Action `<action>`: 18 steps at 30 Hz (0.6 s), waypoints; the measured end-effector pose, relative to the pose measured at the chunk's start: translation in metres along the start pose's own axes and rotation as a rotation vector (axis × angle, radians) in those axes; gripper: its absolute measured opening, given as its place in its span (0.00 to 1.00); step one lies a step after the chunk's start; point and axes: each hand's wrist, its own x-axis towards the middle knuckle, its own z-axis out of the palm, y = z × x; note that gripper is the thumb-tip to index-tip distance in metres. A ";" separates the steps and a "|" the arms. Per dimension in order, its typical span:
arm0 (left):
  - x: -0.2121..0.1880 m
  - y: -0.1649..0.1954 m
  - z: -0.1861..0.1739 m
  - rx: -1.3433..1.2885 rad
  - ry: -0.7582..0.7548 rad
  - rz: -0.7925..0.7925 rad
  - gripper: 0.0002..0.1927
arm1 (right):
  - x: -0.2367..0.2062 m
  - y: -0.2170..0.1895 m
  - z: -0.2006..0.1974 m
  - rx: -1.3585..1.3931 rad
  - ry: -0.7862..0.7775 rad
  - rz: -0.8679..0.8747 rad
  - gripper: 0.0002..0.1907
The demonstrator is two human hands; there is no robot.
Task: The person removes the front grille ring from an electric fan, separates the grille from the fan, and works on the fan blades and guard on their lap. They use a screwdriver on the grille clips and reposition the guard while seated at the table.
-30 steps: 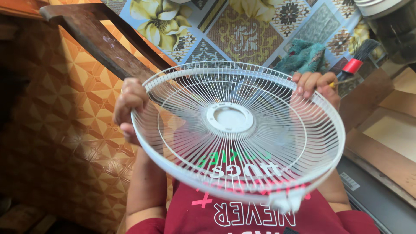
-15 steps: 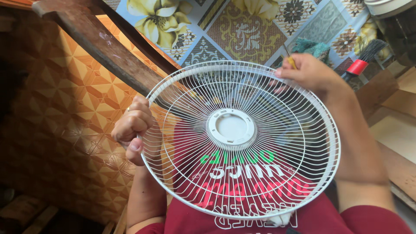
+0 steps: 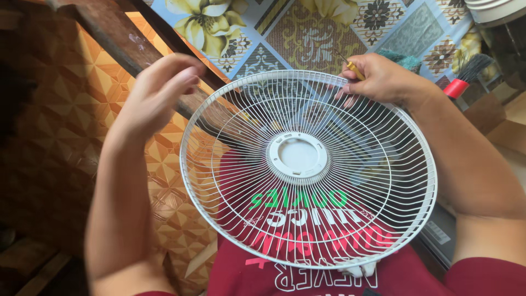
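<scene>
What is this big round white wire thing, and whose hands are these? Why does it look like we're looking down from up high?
The camera sits on a person's head and looks down, so you see what that person sees: their own two arms and their red shirt. The round thing is the white wire guard of a fan, the cage that covers the blades. It lies across the person's lap. The right hand rests on the far rim and grips a small tool with a yellow handle. The left hand is lifted beside the rim and holds nothing. Under everything is a patterned floor covering with flowers and tiles, and a brush with a red handle lies at the right.
</scene>
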 end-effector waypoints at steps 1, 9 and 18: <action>0.021 -0.001 0.005 0.190 -0.026 -0.161 0.19 | 0.001 -0.003 0.000 -0.021 -0.002 0.002 0.15; 0.083 -0.046 0.059 0.547 -0.445 -0.379 0.21 | 0.004 -0.025 0.007 -0.261 0.067 0.119 0.17; 0.090 -0.042 0.051 0.340 -0.477 -0.573 0.19 | 0.019 -0.039 0.006 -0.055 0.037 0.178 0.10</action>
